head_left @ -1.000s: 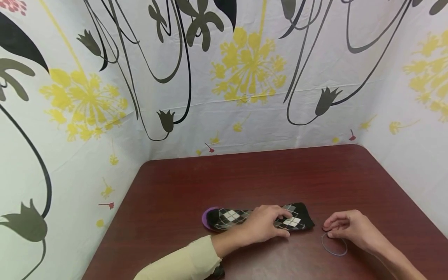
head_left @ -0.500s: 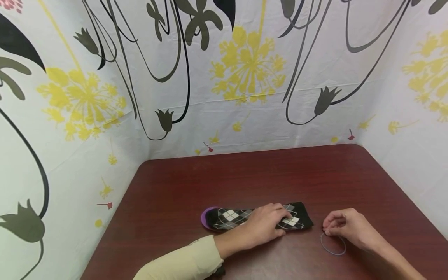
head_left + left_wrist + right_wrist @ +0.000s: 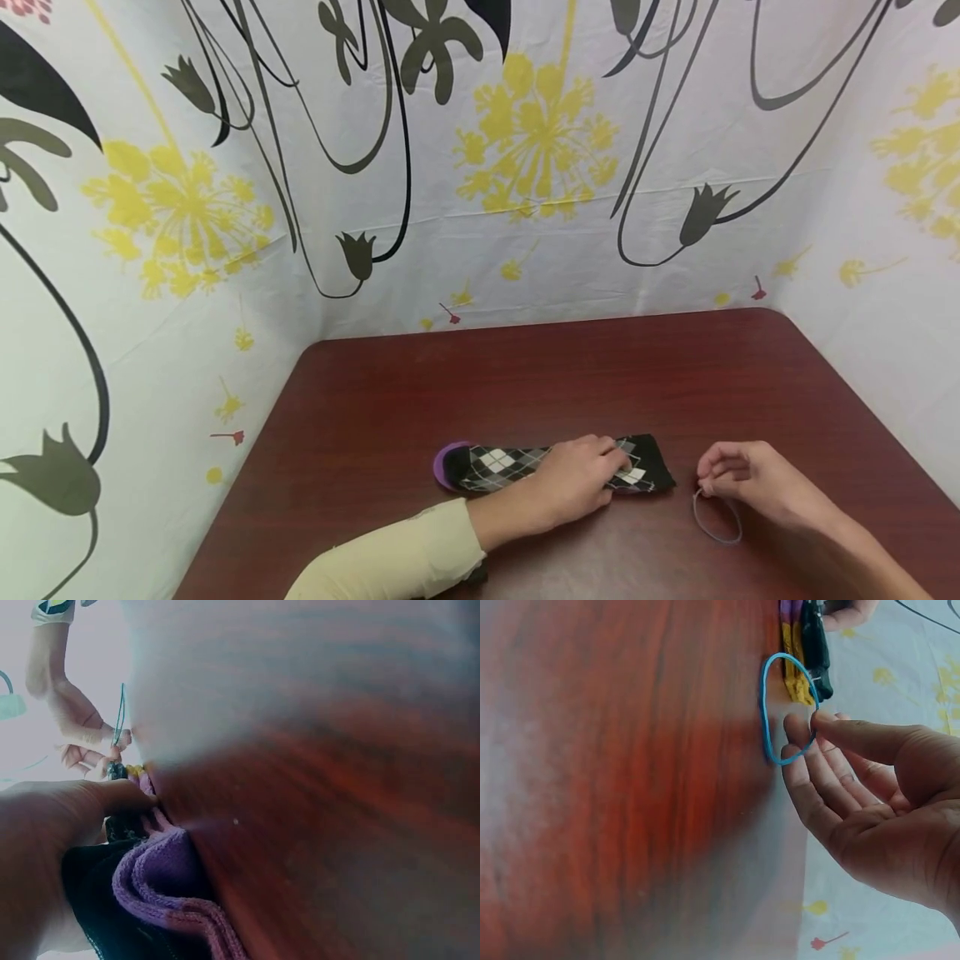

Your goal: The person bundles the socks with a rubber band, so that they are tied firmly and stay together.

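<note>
A black, grey and white argyle sock (image 3: 495,467) lies flat on the table over a purple sock (image 3: 441,467). My left hand (image 3: 573,483) reaches across the stack near the cuff end, fingers bent over the top and thumb along the near side. In the left wrist view the folded purple layers (image 3: 161,870) bulge beside that thumb. To the right of the cuffs, my right hand (image 3: 757,479) pinches a thin blue rubber band (image 3: 765,705) between thumb and fingertips. The band hangs as a loose loop, apart from the socks. Yellow toe or cuff ends (image 3: 799,667) show under the dark sock.
A dark item (image 3: 474,575) is mostly hidden beneath the left sleeve (image 3: 397,554). The reddish-brown table (image 3: 540,375) runs back to a white cloth wall (image 3: 420,275) printed with flowers, with more cloth on both sides.
The left hand's fingers and thumb have drawn in closer on the socks. The rubber band has turned and looks narrower in the right hand, which has risen slightly.
</note>
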Tool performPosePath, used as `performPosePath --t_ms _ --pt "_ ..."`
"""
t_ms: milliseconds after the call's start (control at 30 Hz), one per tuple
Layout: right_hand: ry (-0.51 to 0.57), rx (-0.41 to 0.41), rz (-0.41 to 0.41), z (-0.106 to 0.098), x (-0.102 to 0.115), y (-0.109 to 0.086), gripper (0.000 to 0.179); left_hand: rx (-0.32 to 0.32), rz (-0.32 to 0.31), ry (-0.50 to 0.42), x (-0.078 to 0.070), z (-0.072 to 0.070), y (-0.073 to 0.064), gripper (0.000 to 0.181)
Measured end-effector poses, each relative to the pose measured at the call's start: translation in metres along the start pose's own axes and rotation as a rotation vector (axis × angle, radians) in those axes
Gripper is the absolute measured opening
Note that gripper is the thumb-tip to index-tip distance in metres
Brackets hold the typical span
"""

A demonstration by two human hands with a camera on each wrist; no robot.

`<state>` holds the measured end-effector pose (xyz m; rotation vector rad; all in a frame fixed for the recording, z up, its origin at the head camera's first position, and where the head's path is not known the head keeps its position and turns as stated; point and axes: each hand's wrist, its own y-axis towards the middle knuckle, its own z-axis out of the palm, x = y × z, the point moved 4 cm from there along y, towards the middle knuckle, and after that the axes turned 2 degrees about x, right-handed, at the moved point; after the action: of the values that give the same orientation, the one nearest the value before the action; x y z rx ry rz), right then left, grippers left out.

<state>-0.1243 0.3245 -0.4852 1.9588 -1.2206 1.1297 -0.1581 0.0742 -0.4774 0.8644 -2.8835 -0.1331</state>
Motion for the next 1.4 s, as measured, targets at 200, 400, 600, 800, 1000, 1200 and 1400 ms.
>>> performPosePath --t_ms 200,400,600,800,1000,1200,1400 --pt "0.06 0.097 0.032 0.0 0.001 -0.001 0.012 -0.061 0.039 0.057 -0.002 0.0 0.002 0.033" --pt "0.102 0.179 0.079 0.001 0.003 -0.002 0.021 -0.093 0.061 0.104 -0.003 0.001 0.005 0.03" --pt "0.149 0.22 0.082 0.002 0.002 -0.001 0.024 -0.097 0.055 0.086 -0.001 0.003 0.007 0.03" --pt "0.184 0.197 0.076 0.001 -0.001 0.001 0.014 -0.084 0.018 0.0 0.004 0.007 0.009 0.029" --pt "0.341 0.212 0.104 0.001 -0.006 0.004 0.016 -0.044 0.0 -0.08 0.007 0.008 0.009 0.028" --pt "0.522 0.249 0.114 0.002 -0.008 0.006 0.018 -0.001 -0.007 -0.169 0.01 0.009 0.008 0.034" --pt "0.592 0.243 0.161 0.001 -0.006 0.008 0.017 -0.022 -0.001 -0.133 0.011 0.009 0.004 0.036"
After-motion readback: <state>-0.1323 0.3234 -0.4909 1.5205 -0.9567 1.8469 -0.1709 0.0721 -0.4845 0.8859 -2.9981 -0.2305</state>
